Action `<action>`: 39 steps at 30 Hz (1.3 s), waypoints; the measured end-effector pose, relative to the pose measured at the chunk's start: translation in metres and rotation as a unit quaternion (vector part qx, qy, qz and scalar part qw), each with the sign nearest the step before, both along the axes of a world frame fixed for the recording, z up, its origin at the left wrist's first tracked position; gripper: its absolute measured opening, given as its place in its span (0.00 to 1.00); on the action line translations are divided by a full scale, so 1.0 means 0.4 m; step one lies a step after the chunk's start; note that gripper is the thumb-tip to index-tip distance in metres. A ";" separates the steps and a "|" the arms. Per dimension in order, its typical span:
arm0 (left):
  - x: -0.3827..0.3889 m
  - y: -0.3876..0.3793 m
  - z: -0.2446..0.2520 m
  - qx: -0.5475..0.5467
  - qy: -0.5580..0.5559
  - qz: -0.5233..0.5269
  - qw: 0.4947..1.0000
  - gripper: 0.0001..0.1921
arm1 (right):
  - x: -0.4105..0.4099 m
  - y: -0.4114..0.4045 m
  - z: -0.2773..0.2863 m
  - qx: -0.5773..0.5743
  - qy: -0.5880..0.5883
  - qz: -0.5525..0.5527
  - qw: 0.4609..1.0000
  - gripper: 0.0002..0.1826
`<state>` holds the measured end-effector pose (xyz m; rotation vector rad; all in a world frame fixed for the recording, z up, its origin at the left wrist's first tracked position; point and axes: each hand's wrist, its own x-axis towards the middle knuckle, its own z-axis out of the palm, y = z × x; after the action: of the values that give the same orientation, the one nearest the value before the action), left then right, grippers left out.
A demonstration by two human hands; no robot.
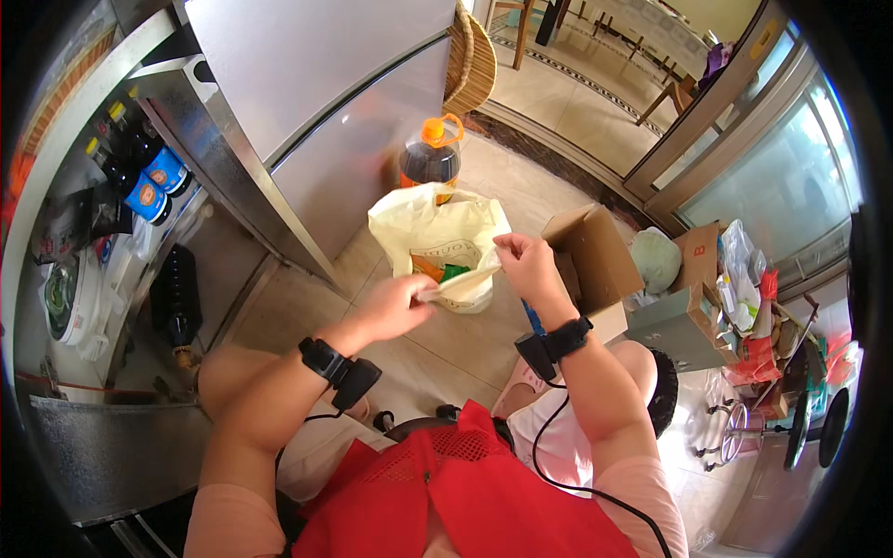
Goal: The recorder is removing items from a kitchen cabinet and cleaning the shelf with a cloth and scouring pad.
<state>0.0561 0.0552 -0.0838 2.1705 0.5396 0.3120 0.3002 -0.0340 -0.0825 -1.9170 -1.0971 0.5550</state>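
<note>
A cream-coloured bag [446, 216] bearing print stands on the tiled floor before me, its mouth held wide. My left hand [398, 303] pinches the near rim on its left side, and my right hand [527, 265] pinches the same rim farther right. Inside the bag lie an orange item [427, 268] and a green item [455, 272], partly hidden by the rim. Just behind the bag is a large plastic jug of dark liquid [429, 162] with an orange cap and handle.
An open cardboard box [593, 254] stands to the right, with a pale green melon [654, 259] beyond it. At left, an open cabinet holds dark bottles with blue labels [148, 199] and a dark bottle lying down [176, 300]. A metal door [230, 160] juts out.
</note>
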 end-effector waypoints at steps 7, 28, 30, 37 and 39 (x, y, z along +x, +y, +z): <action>0.039 0.074 0.094 -0.285 -0.204 0.081 0.933 0.05 | -0.026 -0.014 0.045 0.133 0.268 0.081 0.951 0.47; 0.026 0.125 0.123 -0.543 -0.460 0.110 0.694 0.06 | 0.071 -0.106 -0.122 -0.166 0.063 0.156 0.972 0.29; 0.022 0.108 0.145 -0.557 -0.441 0.069 0.700 0.06 | 0.042 -0.100 -0.142 -0.257 0.169 0.088 0.947 0.38; 0.025 0.072 0.216 -0.552 -0.488 0.012 0.676 0.07 | -0.002 -0.039 -0.172 -0.291 0.233 0.073 0.925 0.42; 0.018 0.083 0.235 -0.536 -0.497 0.007 0.682 0.07 | -0.009 -0.020 -0.173 -0.210 0.433 0.027 0.876 0.36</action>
<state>0.0632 0.0882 0.0103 0.6290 0.0155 0.8473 0.2967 -0.0421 -0.1516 -1.6523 -0.4484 1.5955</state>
